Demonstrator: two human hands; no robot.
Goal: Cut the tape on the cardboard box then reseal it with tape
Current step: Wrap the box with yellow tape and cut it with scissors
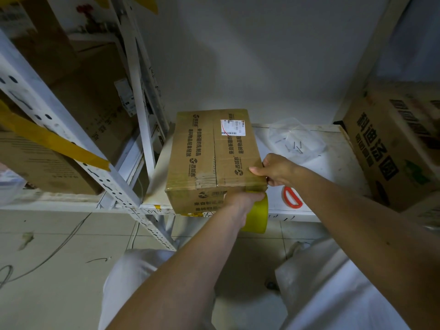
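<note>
A closed brown cardboard box (212,148) with printed text and a white shipping label lies on a low white shelf (333,158). Clear tape runs across its top near the front edge. My left hand (240,198) grips a yellow tape roll (258,214) against the box's front face, below the near right corner. My right hand (273,170) holds that corner, thumb flat on the top and fingers curled down the right side.
Red-handled scissors (291,197) lie on the shelf right of the box. Behind them is a clear plastic bag (295,136) with small nails. A large printed carton (395,144) stands at far right. White metal racking (78,148) with cartons fills the left.
</note>
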